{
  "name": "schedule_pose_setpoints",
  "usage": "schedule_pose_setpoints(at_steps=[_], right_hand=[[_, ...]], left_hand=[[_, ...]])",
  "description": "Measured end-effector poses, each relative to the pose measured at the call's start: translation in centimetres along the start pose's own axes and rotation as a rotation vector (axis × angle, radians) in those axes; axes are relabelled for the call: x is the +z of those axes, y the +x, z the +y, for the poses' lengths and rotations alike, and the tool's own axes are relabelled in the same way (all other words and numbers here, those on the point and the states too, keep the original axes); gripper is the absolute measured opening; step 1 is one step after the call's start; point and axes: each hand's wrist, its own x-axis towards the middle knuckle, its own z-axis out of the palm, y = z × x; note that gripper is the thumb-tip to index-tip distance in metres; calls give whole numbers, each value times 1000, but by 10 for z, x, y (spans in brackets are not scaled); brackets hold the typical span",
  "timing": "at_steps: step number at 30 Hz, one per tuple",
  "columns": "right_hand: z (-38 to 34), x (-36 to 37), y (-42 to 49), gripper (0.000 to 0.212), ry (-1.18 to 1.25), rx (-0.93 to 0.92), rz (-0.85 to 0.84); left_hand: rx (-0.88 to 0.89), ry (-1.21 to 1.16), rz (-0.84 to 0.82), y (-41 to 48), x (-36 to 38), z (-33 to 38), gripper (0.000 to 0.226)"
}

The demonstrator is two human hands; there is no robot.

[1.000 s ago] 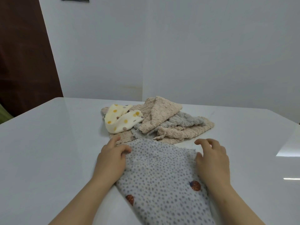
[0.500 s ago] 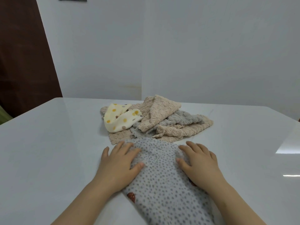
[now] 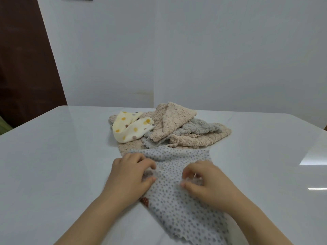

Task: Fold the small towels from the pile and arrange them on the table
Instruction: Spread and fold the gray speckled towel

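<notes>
We reach both bare forearms in from the near edge, angled toward each other. Our left hand (image 3: 131,174) lies knuckles up with its fingers curled, thumb and forefinger pinching a bit of the towel (image 3: 177,156). Our right hand (image 3: 207,183) faces it, near but apart, fingers curled toward the thumb; blur hides whether it grips.

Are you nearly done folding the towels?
Not nearly. No folded towel shows on the table yet. The left hand and right hand pinch the dotted towel. The pile behind is left: cream spotted, beige and grey towels.
</notes>
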Motion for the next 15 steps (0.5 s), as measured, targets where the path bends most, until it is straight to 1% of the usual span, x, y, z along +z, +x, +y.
schedule_pose_setpoints(at_steps=[2,3,5,7,8,11,13,15], right_hand=[[-14,-2,-2,18,175,-69,-149],[-18,-1,-3,21,201,-88,-246],[-24,2,-5,30,144,-156,-410],[-25,4,-6,33,69,-176,-494],[-24,5,-6,32,46,-172,-483],[-19,10,-2,20,21,-146,-332],[-14,10,0,21,102,-61,-248],[-11,8,0,20,264,52,-197]], left_hand=[[21,-89,-62,-1,-6,-2,6],[24,-112,-116,-1,-8,-2,7],[22,-145,-164,1,-6,-7,12],[16,-136,-159,2,-5,-8,13],[22,-146,-146,2,-4,-10,14],[43,-167,-162,0,-7,-8,17],[61,-211,-163,-1,-9,-4,34],[98,-268,-179,-2,-10,2,51]])
